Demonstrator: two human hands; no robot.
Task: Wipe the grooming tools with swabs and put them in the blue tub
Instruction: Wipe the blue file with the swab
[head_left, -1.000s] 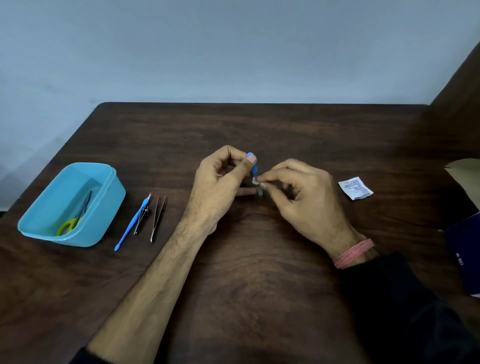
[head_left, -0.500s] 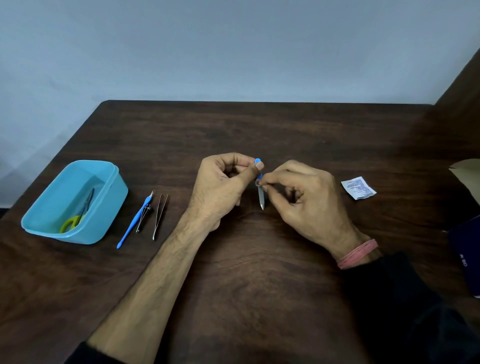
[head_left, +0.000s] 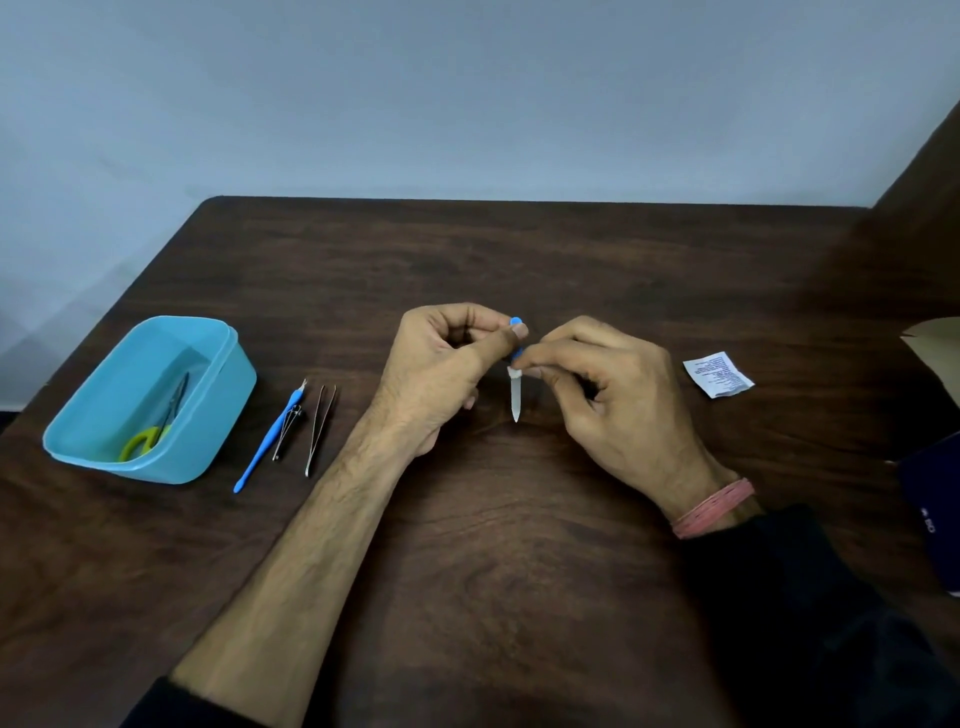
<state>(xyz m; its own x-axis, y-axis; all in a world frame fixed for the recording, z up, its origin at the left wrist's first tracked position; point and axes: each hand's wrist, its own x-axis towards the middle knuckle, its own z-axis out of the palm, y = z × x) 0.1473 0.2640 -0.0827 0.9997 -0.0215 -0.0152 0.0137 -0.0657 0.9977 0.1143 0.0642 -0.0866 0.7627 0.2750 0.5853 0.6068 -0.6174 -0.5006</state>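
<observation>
- Blue tub (head_left: 218, 410) sits at the far left of the table (head_left: 519, 545), with scissors (head_left: 156, 431) inside; their blades are dim against the tub floor and hard to trace.
- Just right of it, three tools lie waiting in a row: a blue pusher (head_left: 265, 449), clippers (head_left: 287, 434) touching it, and tweezers (head_left: 320, 422) a little apart.
- Left hand (head_left: 441, 379) pinches the blue handle of the file (head_left: 515, 397) between thumb and forefinger, blade pointing down above the wood.
- Right hand (head_left: 608, 395) pinches tight where blade meets handle. A scrap of white peeks out at the fingertips, likely the swab (head_left: 514, 371), but it's too small to be sure.
- Risk one: both holds are fingertip pinches on a thin tool, so a hard stroke down the blade could pull it loose and drop it onto the wood.
- Risk two: that pointed tip could snag or tear the swab, or prick a finger, I'd say.
- Further right, a white sachet (head_left: 718, 374) lies flat; its print is unreadable, and I can't tell if it's opened.
- At the right edge, a tan shape and a dark one are cut off.
</observation>
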